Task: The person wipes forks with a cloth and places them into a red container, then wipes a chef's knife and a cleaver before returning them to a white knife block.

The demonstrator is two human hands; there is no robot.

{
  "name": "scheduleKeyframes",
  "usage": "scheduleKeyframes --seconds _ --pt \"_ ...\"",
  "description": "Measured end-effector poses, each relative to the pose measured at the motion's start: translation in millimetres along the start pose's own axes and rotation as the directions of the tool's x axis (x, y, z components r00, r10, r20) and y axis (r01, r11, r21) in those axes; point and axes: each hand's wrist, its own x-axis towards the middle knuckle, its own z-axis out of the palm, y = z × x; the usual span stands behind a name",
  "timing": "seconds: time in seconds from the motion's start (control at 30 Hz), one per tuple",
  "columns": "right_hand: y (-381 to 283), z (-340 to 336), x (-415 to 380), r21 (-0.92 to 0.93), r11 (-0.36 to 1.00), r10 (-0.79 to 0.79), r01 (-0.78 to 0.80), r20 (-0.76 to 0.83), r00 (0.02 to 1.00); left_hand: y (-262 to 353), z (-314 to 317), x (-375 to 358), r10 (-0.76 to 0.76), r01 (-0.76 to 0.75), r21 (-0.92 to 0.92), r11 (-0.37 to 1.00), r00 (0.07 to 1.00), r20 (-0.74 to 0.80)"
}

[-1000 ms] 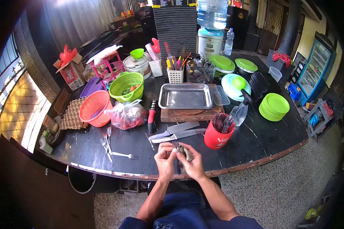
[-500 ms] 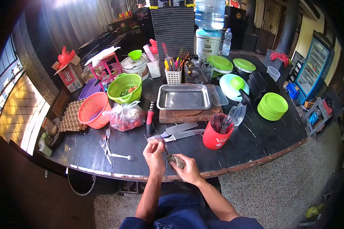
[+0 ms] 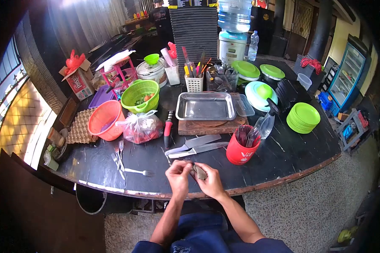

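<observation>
My left hand (image 3: 178, 179) is closed in a pinch on a fork, now mostly hidden by my fingers. Right beside it, my right hand (image 3: 210, 183) is closed around a small grey-brown cloth (image 3: 201, 172) pressed to the fork. Both hands are held over the front edge of the black table. Just beyond them lie two knives, one with a white handle (image 3: 179, 154) and one with a pale lilac handle (image 3: 178, 149). Several forks lie on the left, one of them (image 3: 139, 171) pointing right. To the right stands a red container (image 3: 240, 155) with cutlery in it.
A steel tray (image 3: 206, 120) rests on a wooden board (image 3: 194, 128). A red-handled sharpener (image 3: 168, 130), a bagged bundle (image 3: 142, 128), an orange basket (image 3: 101, 131) and a green basket (image 3: 124, 102) stand left. Green plates (image 3: 303, 118) are stacked right. A person (image 3: 160, 19) is at the back.
My hands have come together and moved slightly right. The fork, clearly seen between them before, is now mostly covered, with the cloth up against my left fingers.
</observation>
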Motion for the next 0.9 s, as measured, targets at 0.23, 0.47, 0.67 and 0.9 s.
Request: scheduleKeyframes --seconds 0.23,0.47,0.67,0.9 --pt "5 -10 -11 -0.153 0.988 -0.005 0.007 0.011 1.000 -4 5 10 -0.047 0.043 -0.082 0.996 0.998 -0.048" --pt "17 -28 -15 -0.176 0.984 -0.002 -0.004 -0.031 1.000 11 13 47 0.059 -0.063 -0.168 0.984 0.998 -0.031" --pt "69 -39 -24 -0.207 0.977 0.029 -0.058 -0.144 0.989 24 50 79 0.190 -0.179 -0.223 0.958 0.981 0.029" --pt "87 -39 -28 -0.194 0.965 0.131 -0.175 -0.222 0.966 25 137 70 0.179 -0.126 -0.222 0.967 0.955 0.235"
